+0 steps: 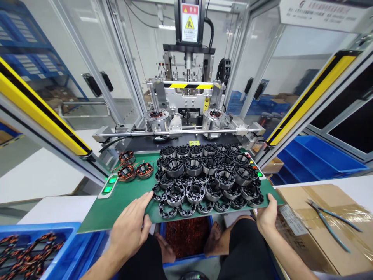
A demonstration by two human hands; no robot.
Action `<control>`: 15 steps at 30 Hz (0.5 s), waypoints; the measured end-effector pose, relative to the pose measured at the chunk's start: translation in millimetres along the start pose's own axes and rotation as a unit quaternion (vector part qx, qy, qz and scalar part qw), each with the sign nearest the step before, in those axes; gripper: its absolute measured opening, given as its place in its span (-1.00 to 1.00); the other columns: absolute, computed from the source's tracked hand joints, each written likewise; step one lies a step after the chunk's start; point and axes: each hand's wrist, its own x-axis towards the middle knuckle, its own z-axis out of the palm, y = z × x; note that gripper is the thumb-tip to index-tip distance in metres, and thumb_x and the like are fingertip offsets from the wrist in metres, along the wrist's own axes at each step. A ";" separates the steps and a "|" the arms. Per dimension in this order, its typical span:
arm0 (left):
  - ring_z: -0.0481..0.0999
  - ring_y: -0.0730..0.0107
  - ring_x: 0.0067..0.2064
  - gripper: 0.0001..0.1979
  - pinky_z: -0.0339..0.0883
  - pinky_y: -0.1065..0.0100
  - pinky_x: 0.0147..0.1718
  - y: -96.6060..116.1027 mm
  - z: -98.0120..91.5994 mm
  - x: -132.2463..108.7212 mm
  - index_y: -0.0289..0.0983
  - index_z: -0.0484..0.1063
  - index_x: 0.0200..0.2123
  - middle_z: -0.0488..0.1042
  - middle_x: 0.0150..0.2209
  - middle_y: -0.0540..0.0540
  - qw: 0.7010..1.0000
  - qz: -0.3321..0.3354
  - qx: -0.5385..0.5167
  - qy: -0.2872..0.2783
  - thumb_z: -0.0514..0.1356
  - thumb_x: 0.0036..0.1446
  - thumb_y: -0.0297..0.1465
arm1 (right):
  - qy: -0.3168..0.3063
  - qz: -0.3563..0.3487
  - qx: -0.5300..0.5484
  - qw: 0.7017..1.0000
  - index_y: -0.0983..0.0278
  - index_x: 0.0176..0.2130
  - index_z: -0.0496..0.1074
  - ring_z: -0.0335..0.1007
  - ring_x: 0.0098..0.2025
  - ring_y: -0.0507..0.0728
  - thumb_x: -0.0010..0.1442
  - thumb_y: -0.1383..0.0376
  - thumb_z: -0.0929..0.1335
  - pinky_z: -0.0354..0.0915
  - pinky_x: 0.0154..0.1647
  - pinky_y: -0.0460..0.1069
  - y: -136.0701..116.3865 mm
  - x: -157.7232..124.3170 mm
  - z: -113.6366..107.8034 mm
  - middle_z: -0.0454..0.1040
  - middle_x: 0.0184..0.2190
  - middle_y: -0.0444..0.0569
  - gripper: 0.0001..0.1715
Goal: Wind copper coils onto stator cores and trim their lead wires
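A green board [122,202] loaded with several bare black-and-silver stator cores [204,175] lies across the machine's front ledge. My left hand [131,227] grips the board's near edge, thumb on top next to the front-left core. At the board's near right corner, my right hand [267,216] holds the edge with its fingers curled under. Three copper-wound stators [134,168] sit at the far left of the green surface. The winding machine [188,105] behind carries two stators in its fixtures.
A blue bin of wound stators [32,249] is at lower left. Another blue bin with copper scrap [188,237] sits under the board between my knees. A cardboard box [323,229] with pliers [329,221] on it stands at right. Green lit buttons [109,186] are at left.
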 end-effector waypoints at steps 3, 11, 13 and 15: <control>0.80 0.09 0.20 -0.24 0.60 0.09 0.25 -0.4 0.9 -1.0 -0.26 0.10 0.71 0.74 0.28 -0.25 1.000 0.001 0.001 0.000 0.05 0.51 -0.46 | -0.004 0.001 -0.002 1.000 0.13 0.20 0.63 0.65 0.29 0.13 0.12 -0.04 0.54 0.59 0.30 -0.03 1.7 2.2 -1.6 0.73 0.20 -0.15 -0.29; 0.80 0.06 0.22 -0.21 0.59 0.10 0.28 -1.6 2.7 -3.3 -0.25 0.07 0.73 0.73 0.31 -0.25 1.000 -0.003 -0.010 -0.003 0.06 0.50 -0.45 | -0.009 -0.007 -0.013 1.000 0.16 0.14 0.61 0.64 0.32 0.19 0.16 -0.04 0.53 0.57 0.40 0.05 3.6 6.2 -4.8 0.73 0.17 -0.10 -0.37; 0.80 0.06 0.22 -0.19 0.58 0.10 0.30 -1.7 2.7 -3.4 -0.23 0.04 0.74 0.73 0.31 -0.24 1.000 -0.005 -0.012 -0.005 0.06 0.50 -0.45 | -0.010 -0.012 -0.018 1.000 0.16 0.13 0.61 0.63 0.34 0.21 0.16 -0.05 0.53 0.56 0.42 0.07 4.2 6.9 -5.7 0.73 0.17 -0.09 -0.38; 0.80 0.06 0.22 -0.18 0.58 0.09 0.31 -1.6 2.3 -3.0 -0.23 0.03 0.75 0.73 0.32 -0.24 1.000 -0.004 -0.012 -0.009 0.07 0.50 -0.45 | -0.012 -0.018 -0.019 1.000 0.16 0.12 0.61 0.63 0.36 0.22 0.16 -0.05 0.53 0.55 0.44 0.09 4.5 6.7 -6.1 0.73 0.17 -0.09 -0.38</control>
